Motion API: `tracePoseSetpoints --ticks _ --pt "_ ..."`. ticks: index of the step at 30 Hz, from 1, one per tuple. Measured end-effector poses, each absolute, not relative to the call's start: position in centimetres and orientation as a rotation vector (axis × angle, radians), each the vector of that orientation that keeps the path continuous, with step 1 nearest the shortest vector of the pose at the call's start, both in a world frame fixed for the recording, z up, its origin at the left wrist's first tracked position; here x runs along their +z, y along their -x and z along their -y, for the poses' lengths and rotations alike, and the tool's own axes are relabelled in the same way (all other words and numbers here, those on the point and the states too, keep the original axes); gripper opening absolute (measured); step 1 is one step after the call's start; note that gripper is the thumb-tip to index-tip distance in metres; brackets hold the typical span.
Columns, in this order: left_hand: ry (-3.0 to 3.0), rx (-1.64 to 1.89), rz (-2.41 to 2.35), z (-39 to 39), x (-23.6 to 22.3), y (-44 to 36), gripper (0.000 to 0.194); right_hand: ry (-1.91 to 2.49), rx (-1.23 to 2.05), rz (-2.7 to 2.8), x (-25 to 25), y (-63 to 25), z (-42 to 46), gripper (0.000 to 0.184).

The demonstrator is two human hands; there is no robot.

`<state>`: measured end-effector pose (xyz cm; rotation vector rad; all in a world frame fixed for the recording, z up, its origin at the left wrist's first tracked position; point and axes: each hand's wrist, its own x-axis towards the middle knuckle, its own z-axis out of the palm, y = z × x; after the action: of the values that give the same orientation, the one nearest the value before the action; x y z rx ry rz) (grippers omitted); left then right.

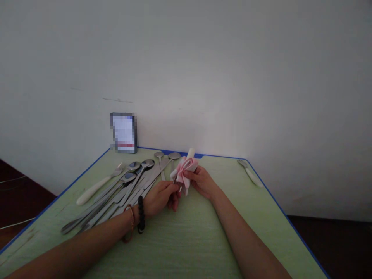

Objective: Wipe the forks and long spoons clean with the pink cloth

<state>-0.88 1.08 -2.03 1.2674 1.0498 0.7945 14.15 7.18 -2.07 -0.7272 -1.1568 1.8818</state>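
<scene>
Both my hands meet over the middle of the table. My right hand (202, 180) is closed on a folded pink and white cloth (187, 167), which is wrapped around a white-handled utensil (191, 152). The pale handle sticks up out of the cloth, pointing away from me. My left hand (162, 195) pinches the utensil's metal end just below the cloth. Fingers and cloth hide most of that end, so its exact kind is unclear. Left of my hands lies a pile of metal spoons (147, 163) and other long-handled cutlery, partly behind my left wrist.
A white-handled fork (99, 188) lies left of the pile, and another white-handled fork (251, 173) near the right edge. A blurred upright screen (124, 131) stands at the back left. The green table (186, 240) has a blue rim and meets a plain wall (232, 77).
</scene>
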Motion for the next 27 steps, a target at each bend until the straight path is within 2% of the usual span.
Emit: tracePoseSetpoints --ticks 13,27 --pt "-1.226 0.816 -0.992 -0.81 -1.9 0.8 0.033 0.59 2.082 1.122 -1.58 -14.61 -6.53 0.024" --pt "-1.184 0.87 -1.079 -1.22 -1.52 0.91 0.043 0.501 2.012 1.007 -2.31 -14.6 -7.11 0.024"
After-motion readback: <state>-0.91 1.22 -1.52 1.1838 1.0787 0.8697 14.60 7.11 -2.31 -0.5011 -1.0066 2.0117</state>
